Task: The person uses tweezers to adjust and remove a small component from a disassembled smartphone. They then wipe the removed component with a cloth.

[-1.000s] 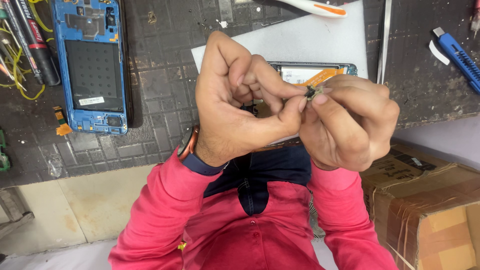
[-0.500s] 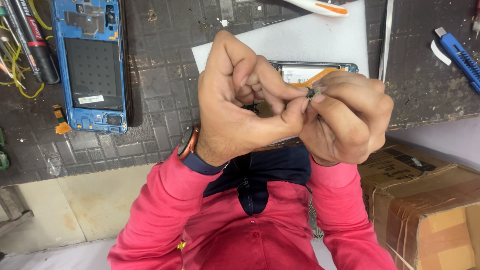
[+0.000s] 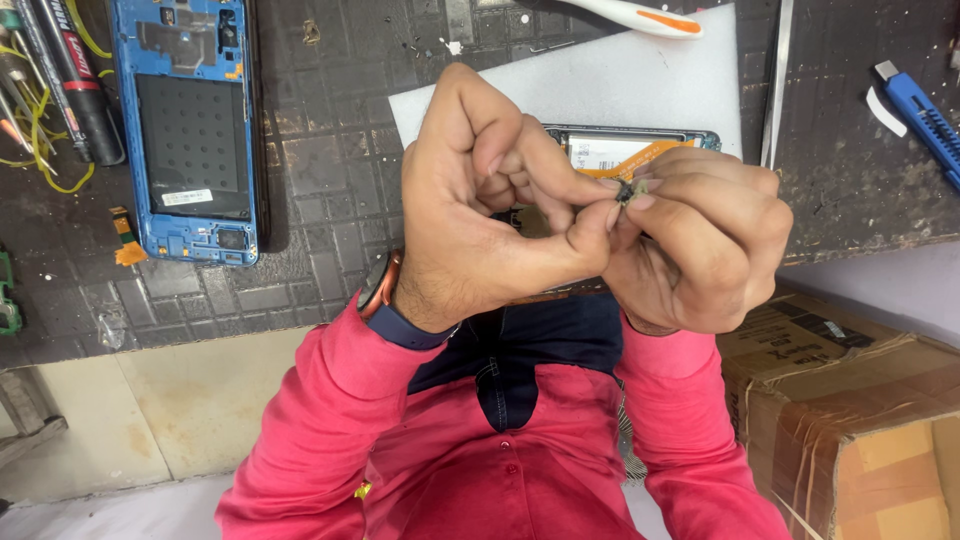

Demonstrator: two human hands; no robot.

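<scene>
My left hand (image 3: 490,215) and my right hand (image 3: 700,250) meet in front of my chest, above the edge of the dark work mat (image 3: 330,210). Between them I hold a small dark part (image 3: 627,190) — it is tiny, and I cannot tell exactly what it is. The thumb and forefinger of my left hand are closed on it from the left side, and the fingertips of my right hand are closed on it from the right, so both grips are pinched together on the same piece. The other fingers of both hands are curled in. On my left wrist there is a watch (image 3: 385,290) with a dark band, just at the end of my red sleeve (image 3: 330,420).

Behind my hands, on a white foam sheet (image 3: 620,85), lies an opened phone (image 3: 630,150) with an orange flat cable inside it; my hands hide most of it. Further to the left on the mat lies a blue phone frame (image 3: 195,130), also open, with its dark inner plate showing. Beside it, at the far left, are some markers (image 3: 70,80) and thin yellow wires (image 3: 40,140).

At the right edge lies a blue utility knife (image 3: 925,115), well apart from my hands. A white tool with an orange stripe (image 3: 640,15) rests at the top of the foam sheet. Below the table on my right stands a cardboard box (image 3: 860,420) — it is taped shut (what is in it I cannot see).
</scene>
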